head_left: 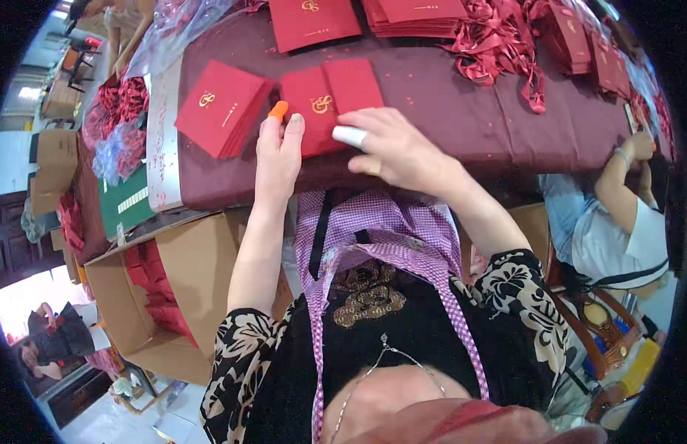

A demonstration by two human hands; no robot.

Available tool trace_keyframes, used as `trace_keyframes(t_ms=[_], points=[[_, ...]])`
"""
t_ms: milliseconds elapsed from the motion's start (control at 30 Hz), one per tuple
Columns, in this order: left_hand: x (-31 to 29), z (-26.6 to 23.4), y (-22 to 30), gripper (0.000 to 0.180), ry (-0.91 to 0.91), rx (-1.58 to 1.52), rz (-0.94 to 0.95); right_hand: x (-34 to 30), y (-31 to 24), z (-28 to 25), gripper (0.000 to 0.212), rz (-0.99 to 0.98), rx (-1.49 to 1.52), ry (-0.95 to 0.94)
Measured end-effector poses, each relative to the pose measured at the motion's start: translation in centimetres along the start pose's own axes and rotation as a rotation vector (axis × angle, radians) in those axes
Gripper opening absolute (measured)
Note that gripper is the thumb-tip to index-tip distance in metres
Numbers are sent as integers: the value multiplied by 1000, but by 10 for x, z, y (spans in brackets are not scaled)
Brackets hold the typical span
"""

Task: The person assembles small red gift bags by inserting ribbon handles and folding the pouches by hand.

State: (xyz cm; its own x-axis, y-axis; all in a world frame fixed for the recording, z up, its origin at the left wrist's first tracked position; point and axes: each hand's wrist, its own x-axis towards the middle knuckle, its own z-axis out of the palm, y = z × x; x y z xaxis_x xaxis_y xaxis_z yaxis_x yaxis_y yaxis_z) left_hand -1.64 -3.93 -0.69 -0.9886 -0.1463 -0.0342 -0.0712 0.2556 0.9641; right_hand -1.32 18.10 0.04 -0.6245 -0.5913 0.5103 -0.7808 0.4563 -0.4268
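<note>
A red flat paper piece with a gold emblem point(306, 85) lies on the dark-red tablecloth in front of me, with a plain red panel point(354, 78) at its right. My left hand point(278, 152) is at its left edge, thumb on top; an orange cover sits on one fingertip. Over the lower right part reaches my right hand point(399, 144), fingers loosely bent, thumb apart, one finger in a white cover. Whether its fingertips press on the panel is hard to see. Left of my left hand lies a fanned stack of matching red pieces point(221, 111).
More red stacks point(314, 22) and a heap of red ribbons point(495, 44) cover the table's far side. An open cardboard box point(195, 266) with red pieces inside stands left below the table. A co-worker's arm point(621, 174) rests at the right end; other people are at left.
</note>
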Motion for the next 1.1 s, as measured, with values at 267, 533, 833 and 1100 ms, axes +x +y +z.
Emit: trace_keyframes(t_ms=[267, 533, 833, 1100], points=[[-10, -1, -3, 50, 66, 533, 427, -17, 106, -83, 25, 524, -465, 235], [-11, -1, -5, 49, 23, 509, 425, -60, 129, -91, 18, 503, -623, 46], [-3, -5, -11, 49, 83, 606, 444, -83, 125, -109, 17, 381, -411, 330], [17, -1, -9, 42, 195, 763, 441, -29, 100, -132, 19, 370, 201, 931]])
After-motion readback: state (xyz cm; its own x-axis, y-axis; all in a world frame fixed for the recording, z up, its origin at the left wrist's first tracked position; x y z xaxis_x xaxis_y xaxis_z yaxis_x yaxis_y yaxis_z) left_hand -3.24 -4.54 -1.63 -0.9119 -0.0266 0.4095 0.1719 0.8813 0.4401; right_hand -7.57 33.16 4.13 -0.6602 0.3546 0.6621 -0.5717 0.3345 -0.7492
